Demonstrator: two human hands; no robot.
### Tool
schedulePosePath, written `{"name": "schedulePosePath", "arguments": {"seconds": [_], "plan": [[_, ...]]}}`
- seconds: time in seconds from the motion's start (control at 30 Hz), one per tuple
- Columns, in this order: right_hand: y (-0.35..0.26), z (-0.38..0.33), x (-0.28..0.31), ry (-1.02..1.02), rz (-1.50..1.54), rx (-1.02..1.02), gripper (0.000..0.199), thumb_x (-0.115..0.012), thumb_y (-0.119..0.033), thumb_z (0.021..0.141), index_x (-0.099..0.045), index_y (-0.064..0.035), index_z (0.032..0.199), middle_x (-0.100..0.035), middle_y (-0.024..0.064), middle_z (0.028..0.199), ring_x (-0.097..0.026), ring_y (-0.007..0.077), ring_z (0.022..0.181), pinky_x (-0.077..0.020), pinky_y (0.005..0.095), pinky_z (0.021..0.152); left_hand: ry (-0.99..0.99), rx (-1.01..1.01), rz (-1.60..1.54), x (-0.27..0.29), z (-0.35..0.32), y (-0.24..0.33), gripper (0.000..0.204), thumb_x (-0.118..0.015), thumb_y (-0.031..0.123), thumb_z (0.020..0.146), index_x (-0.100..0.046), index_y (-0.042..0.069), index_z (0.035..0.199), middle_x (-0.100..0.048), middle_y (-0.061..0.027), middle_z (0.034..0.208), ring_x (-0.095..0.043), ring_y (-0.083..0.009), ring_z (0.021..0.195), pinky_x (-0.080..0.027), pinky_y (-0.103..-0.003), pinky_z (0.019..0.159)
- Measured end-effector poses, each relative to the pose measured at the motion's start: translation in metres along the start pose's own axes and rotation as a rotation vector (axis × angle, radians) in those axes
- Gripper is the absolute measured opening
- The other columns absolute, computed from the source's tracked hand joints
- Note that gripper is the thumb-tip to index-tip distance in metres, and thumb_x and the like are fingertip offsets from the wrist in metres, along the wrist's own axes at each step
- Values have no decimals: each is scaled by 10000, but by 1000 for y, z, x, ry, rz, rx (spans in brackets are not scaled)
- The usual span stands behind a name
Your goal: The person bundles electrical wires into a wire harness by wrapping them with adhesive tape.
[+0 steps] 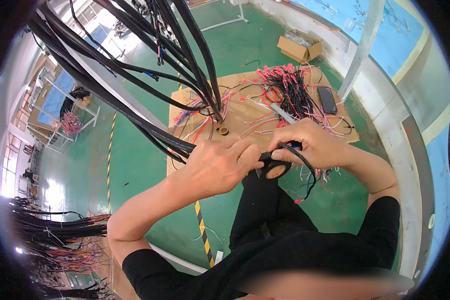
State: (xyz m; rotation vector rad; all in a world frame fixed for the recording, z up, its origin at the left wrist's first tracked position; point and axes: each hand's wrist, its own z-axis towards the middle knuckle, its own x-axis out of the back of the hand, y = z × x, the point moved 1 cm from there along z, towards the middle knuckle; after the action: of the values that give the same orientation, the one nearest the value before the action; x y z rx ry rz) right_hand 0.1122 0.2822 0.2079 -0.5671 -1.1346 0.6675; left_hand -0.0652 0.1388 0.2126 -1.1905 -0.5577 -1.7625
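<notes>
My left hand (222, 165) is closed around a thick black cable (152, 127) that comes down from the upper left. Close beside it, my right hand (307, 142) pinches at the cable's end with thumb and fingers. A roll of black tape (276, 171) with a pale core hangs just under the right thumb, between the two hands. From the right hand a thin black lead (312, 175) curves down to a small red connector. My fingers hide the exact spot where tape and cable meet.
Ahead lies a cardboard sheet (235, 82) with a heap of black wires (292, 95) with red ends, a phone (327, 100) and a small brown ring (223, 130). Thick black cables hang above it. A cardboard box (300, 47) stands farther back. More wire bundles (55, 235) lie left.
</notes>
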Motion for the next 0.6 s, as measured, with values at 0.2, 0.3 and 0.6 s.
{"name": "schedulePosePath", "arguments": {"seconds": [0.2, 0.3, 0.6], "plan": [[-2, -2, -3, 9, -27, 50, 168, -706, -155, 879, -616, -15, 897, -602, 107, 729, -589, 252, 617, -438, 329, 573, 32, -6, -60, -5, -1, 2, 257, -713, 226, 817, -504, 78, 829, -477, -37, 656, -539, -195, 516, -403, -340, 410], [-3, -5, -7, 70, -93, 98, 156, -704, -136, 865, -597, -24, 885, -589, 104, 717, -594, 281, 625, -431, 347, 562, -9, 42, -75, -4, -3, 7, 239, -702, 221, 837, -515, 72, 849, -496, -53, 645, -554, -212, 525, -403, -352, 415], [1, -4, -13, 159, -364, 204, 231, -652, 19, 768, -551, -69, 956, -590, 74, 801, -610, 310, 725, -421, 417, 586, -220, 358, -392, 3, 3, 0, 136, -600, 156, 932, -557, 38, 983, -609, -150, 733, -599, -370, 659, -443, -453, 573]]}}
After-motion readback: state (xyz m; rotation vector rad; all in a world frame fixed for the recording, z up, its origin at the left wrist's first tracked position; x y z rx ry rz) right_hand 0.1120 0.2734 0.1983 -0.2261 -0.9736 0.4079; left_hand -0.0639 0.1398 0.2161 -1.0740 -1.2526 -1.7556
